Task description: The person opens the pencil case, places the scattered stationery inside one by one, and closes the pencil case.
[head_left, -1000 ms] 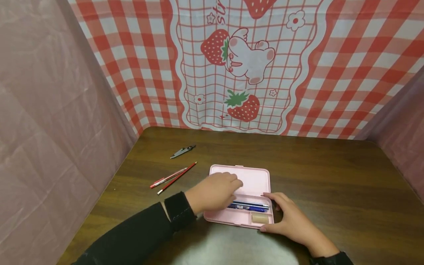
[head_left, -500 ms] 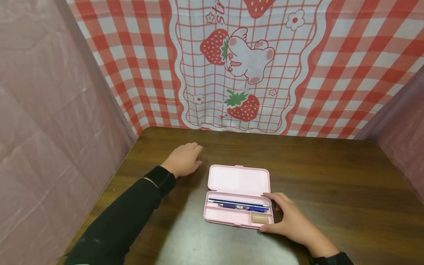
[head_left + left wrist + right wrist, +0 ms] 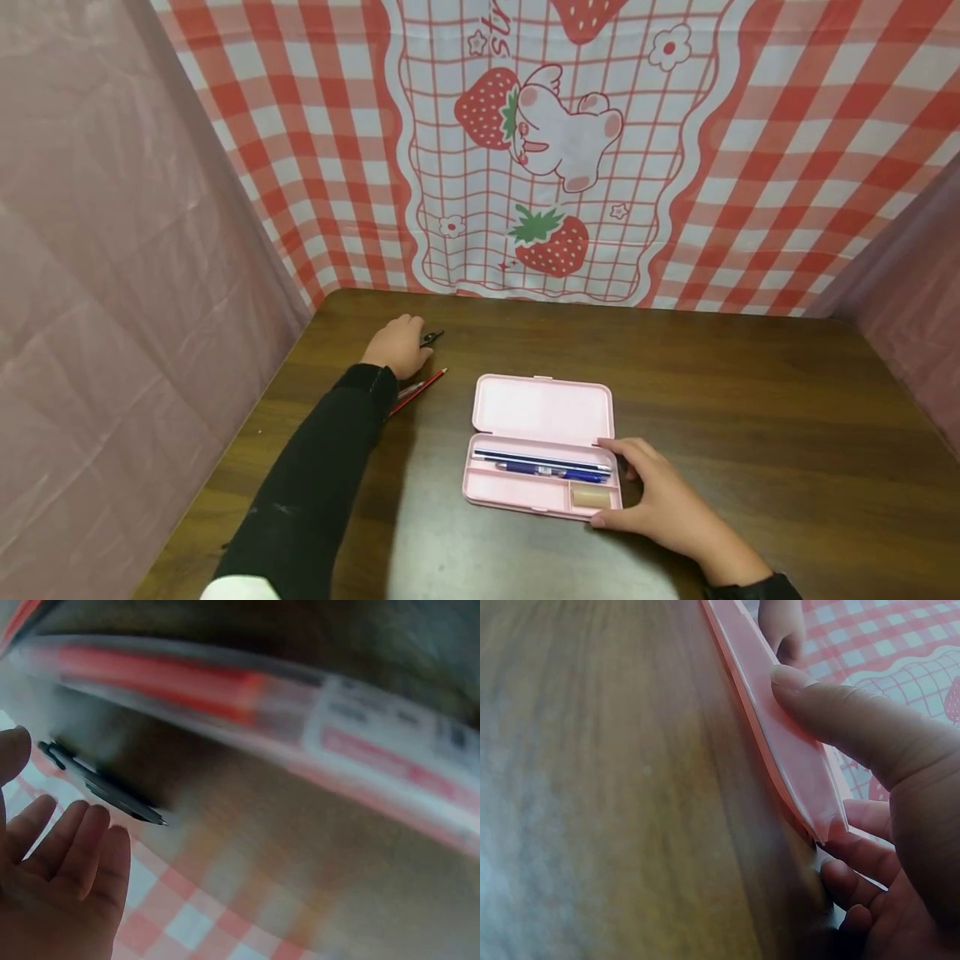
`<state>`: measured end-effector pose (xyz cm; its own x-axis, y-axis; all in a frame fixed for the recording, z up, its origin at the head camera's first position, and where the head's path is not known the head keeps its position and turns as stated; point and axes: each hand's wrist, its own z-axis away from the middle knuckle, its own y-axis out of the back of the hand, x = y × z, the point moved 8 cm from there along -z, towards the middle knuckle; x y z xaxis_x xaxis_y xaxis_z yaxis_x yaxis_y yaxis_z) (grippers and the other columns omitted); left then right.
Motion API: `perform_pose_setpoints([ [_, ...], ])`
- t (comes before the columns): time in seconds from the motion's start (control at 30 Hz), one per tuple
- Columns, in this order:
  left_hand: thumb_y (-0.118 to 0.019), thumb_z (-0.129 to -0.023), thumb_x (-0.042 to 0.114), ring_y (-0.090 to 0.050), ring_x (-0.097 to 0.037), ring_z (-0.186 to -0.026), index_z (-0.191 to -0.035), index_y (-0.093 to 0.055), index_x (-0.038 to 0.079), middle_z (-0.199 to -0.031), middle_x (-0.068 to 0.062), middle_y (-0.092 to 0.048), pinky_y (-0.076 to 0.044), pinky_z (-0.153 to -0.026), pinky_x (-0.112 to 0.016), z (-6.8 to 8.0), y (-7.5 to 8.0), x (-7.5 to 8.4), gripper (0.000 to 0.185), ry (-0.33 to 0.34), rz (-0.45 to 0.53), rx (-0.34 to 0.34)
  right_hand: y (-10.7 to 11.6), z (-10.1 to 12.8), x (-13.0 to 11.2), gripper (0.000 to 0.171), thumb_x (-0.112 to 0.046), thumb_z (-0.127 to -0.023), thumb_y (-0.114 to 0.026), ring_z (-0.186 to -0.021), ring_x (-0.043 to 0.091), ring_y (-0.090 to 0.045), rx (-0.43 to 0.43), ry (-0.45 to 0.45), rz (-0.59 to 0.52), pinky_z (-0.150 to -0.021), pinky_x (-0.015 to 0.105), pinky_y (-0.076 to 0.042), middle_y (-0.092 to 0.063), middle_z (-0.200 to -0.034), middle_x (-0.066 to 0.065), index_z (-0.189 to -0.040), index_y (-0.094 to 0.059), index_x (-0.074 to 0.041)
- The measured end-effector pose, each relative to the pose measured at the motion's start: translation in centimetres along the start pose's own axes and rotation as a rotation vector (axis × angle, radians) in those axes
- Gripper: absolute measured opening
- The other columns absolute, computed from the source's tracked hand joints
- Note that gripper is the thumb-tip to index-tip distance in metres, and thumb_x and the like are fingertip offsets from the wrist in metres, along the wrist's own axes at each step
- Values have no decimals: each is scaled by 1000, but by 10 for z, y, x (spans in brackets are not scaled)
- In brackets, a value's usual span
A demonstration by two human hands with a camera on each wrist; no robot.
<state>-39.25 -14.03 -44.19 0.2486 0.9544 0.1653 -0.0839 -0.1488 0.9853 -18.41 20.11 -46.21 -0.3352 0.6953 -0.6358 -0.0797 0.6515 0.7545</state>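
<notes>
Now that my left hand [image 3: 397,347] has swung out to the left of the table [image 3: 750,433], it sits over the compass [image 3: 112,793], whose hinge end pokes out past it. Half a second ago, hand and sleeve hid everything there; now part of that group shows again. My left fingers are loosely bent, the thumb well apart from them, and I grip nothing; whether a fingertip touches the compass I can't tell. Just nearer to me, partly under my sleeve [image 3: 322,467], lie the pen [image 3: 157,682] and the red pencil [image 3: 426,386].

Near the middle, well apart from those, lies the pink case [image 3: 513,486], its lid [image 3: 543,407] folded back. My left hand was over it a second ago; with it gone, the whole inside shows: a blue pen [image 3: 551,472] beside dark pencils [image 3: 517,457] in the far compartment, a tan block [image 3: 591,497] in the near right one. At its right end my right hand [image 3: 660,500] hasn't moved: thumb on the near wall, fingers curled round the end. I'd judge that the case is steadied, while the compass isn't yet taken up.
</notes>
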Motion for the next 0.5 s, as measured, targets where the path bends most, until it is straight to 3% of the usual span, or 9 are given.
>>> perform_pose_setpoints([
  [0.27, -64, -89, 23, -53, -31, -106, -123, -53, 6, -118, -14, -54, -42, -88, -44, 0, -8, -20, 40, 120, 103, -40, -2, -1, 1, 96, -64, -52, -80, -89, 10, -46, -39, -38, 6, -77, 30, -41, -49, -114, -8, -132, -50, -19],
  [0.5, -68, -86, 24, -57, -27, -96, -113, -59, 7, -106, -10, -60, -45, -83, -43, 0, -8, -19, 33, 155, 160, -16, 1, 2, 2, 96, -63, -52, -81, -88, 10, -47, -22, -40, 6, -76, 29, -41, -49, -114, -8, -131, -51, -19],
])
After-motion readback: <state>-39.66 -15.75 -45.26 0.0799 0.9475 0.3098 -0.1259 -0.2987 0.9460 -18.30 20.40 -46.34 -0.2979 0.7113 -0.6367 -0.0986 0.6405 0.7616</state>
